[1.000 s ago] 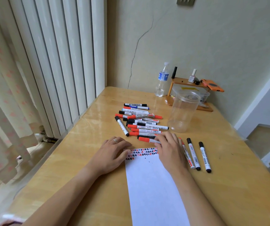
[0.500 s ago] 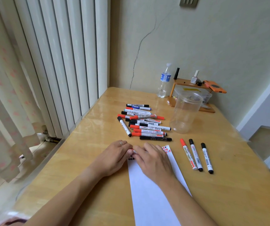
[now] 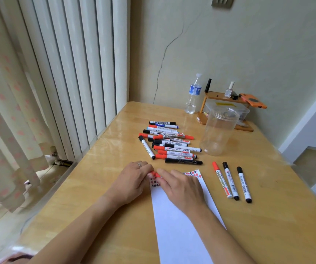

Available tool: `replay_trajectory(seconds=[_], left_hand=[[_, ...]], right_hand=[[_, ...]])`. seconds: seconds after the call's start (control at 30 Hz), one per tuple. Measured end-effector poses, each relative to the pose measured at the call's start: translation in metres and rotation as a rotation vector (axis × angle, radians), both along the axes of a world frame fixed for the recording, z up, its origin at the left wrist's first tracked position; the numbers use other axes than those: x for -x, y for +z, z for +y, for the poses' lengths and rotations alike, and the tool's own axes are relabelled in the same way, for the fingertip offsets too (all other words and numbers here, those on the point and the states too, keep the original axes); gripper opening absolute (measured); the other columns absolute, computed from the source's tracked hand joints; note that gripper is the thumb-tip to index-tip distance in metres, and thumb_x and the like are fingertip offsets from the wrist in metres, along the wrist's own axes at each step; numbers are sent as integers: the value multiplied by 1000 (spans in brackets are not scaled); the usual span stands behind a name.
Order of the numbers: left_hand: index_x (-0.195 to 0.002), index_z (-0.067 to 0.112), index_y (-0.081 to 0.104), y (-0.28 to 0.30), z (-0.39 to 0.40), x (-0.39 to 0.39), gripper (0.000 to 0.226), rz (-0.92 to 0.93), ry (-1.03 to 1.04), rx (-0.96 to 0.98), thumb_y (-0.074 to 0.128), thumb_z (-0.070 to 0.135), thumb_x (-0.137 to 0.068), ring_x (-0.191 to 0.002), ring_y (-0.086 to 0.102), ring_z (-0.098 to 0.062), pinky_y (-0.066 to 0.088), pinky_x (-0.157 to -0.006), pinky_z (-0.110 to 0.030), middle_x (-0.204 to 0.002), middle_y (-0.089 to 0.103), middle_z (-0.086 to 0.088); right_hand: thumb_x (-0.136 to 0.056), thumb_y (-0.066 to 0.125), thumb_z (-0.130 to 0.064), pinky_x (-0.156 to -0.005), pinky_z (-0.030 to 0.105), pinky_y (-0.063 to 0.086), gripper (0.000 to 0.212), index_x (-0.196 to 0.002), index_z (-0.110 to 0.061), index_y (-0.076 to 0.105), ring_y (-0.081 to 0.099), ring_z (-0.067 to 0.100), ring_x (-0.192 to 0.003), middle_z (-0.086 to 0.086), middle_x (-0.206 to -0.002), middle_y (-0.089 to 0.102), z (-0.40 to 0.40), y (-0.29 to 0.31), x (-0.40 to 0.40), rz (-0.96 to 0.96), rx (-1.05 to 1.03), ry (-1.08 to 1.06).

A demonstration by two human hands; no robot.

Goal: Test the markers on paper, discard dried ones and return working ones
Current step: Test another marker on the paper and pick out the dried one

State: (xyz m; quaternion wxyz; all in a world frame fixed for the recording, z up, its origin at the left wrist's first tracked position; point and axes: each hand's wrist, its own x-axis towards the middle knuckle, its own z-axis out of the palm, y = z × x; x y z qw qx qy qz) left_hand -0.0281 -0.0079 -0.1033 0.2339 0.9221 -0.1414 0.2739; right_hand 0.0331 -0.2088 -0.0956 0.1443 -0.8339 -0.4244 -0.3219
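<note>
Red marker [image 3: 155, 174] sits pinched between your left hand [image 3: 134, 180] and right hand [image 3: 182, 187] over the paper's [image 3: 176, 221] far edge.

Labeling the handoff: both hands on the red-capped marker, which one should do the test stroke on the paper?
Right, probably. The right hand already lies over the paper, covering the red-capped marker; the left hand pinches the cap end at the sheet's left edge, placed to pull it off.

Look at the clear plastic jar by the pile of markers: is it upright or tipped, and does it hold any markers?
Upright and empty: the jar stands on its base, mouth upward, with no markers inside.
</note>
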Motion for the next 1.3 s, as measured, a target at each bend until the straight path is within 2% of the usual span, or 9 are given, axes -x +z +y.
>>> replay_trajectory(seconds=[0.23,0.4,0.5,0.6,0.8,0.93,1.03,1.13,1.3], left_hand=[[-114,30,60,-4,0,-2,17,32,323,-104,48,34,-104,-102,52,-16,36,-83,-33,-111,56,8],[-144,40,51,-6,1,-6,46,272,306,-115,35,52,-102,-137,42,-11,27,-110,-35,-146,50,10],[-149,43,43,-4,-1,-3,56,280,268,-97,29,58,-97,-141,39,-11,23,-114,-35,-154,43,9],[-142,43,44,-1,0,0,44,230,248,-55,42,51,-99,-136,42,-9,23,-114,-34,-154,37,8],[-98,32,61,2,-2,4,19,100,272,-178,51,48,-94,-98,47,-15,44,-84,-36,-108,48,7],[-106,31,60,-1,-2,8,29,164,244,-167,41,50,-95,-101,51,-15,46,-86,-36,-107,54,8],[-119,34,57,-2,-3,8,35,220,207,-170,40,55,-96,-116,47,-13,42,-99,-37,-123,53,8],[-133,41,52,-3,-1,8,46,279,156,-165,41,65,-96,-130,40,-8,29,-111,-33,-136,48,11],[-146,45,44,-4,-1,8,65,327,117,-182,35,80,-91,-143,31,1,17,-120,-35,-149,39,19]], right_hand=[[-103,39,-41,-53,35,50,29,-122,-26,55,66,28,-73,-3,-94,68,-18,6,-8,164,-126,-123],[-101,47,-10,-75,46,59,53,-147,-34,38,67,28,-102,-2,-134,59,-16,6,-6,335,-244,-34],[-101,49,-12,-76,42,58,40,-134,-34,57,67,15,-94,-10,-121,59,-18,3,-10,429,-402,100],[-99,44,-19,-69,39,59,43,-123,-42,71,74,19,-91,-12,-117,69,-20,3,-16,817,-653,196],[-95,44,10,-78,40,57,54,-123,-29,69,76,26,-91,7,-101,76,-19,7,-18,1035,-780,202],[-96,58,7,-70,34,55,35,-111,-25,64,71,17,-78,-1,-89,74,-17,7,-11,997,-738,205],[-97,63,-24,-61,36,46,8,-103,-22,57,54,14,-65,-9,-76,62,-15,8,-9,954,-689,159],[-98,53,-47,-58,40,33,31,-97,-16,53,40,19,-62,1,-67,44,-17,11,-7,1014,-726,151],[-94,57,-30,-49,26,39,8,-100,-29,61,53,22,-59,11,-73,62,-17,17,-6,1199,-772,181]])
